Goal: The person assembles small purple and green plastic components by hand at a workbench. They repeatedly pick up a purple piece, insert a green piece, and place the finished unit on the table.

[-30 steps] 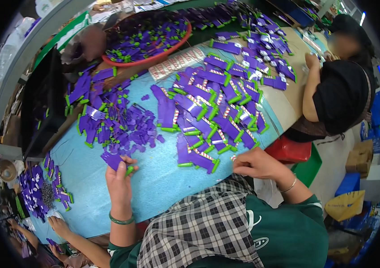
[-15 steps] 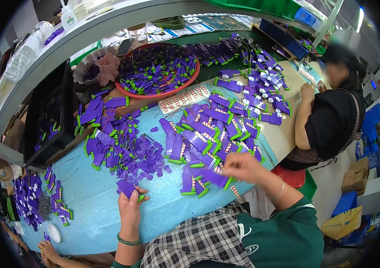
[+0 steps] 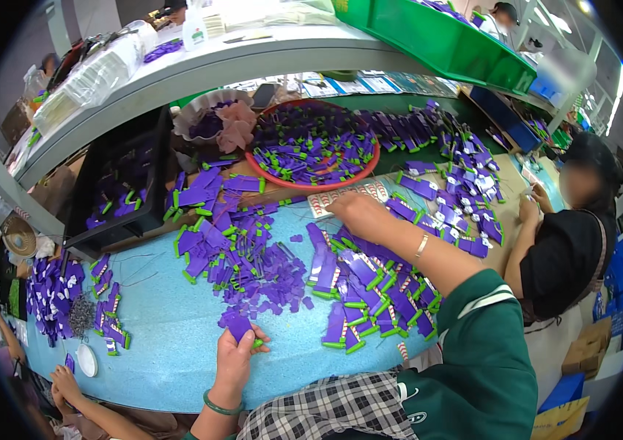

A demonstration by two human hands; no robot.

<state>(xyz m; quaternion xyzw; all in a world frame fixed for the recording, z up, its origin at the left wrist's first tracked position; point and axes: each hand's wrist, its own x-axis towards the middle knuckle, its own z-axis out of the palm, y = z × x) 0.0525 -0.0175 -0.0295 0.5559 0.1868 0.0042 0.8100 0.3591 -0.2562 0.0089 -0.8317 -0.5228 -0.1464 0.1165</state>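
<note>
My left hand (image 3: 237,358) is closed around a flat purple piece with a green end (image 3: 239,325), thumb lying along it, over the blue table near its front edge. Farther out, my right hand (image 3: 361,215) reaches across the table to a white sheet of red-striped stickers (image 3: 321,206). Its fingers are bent together at the sheet, and whatever they pinch is hidden. Beneath my right forearm spreads a pile of purple pieces with green ends and red-and-white striped stickers (image 3: 359,275). Ahead of my left hand lies a heap of loose purple pieces (image 3: 271,275).
A red basket (image 3: 378,158) full of purple-green pieces stands behind the sheet. To its left are a black crate (image 3: 157,161) and a frilled bowl (image 3: 188,121). A shelf (image 3: 253,60) spans above. One co-worker (image 3: 568,235) sits right; another person's hands (image 3: 66,385) rest lower left.
My right hand has gone from the stickered pile out to the sticker sheet. My left hand keeps its purple piece. The view has shifted, showing more of the shelf and green bin.
</note>
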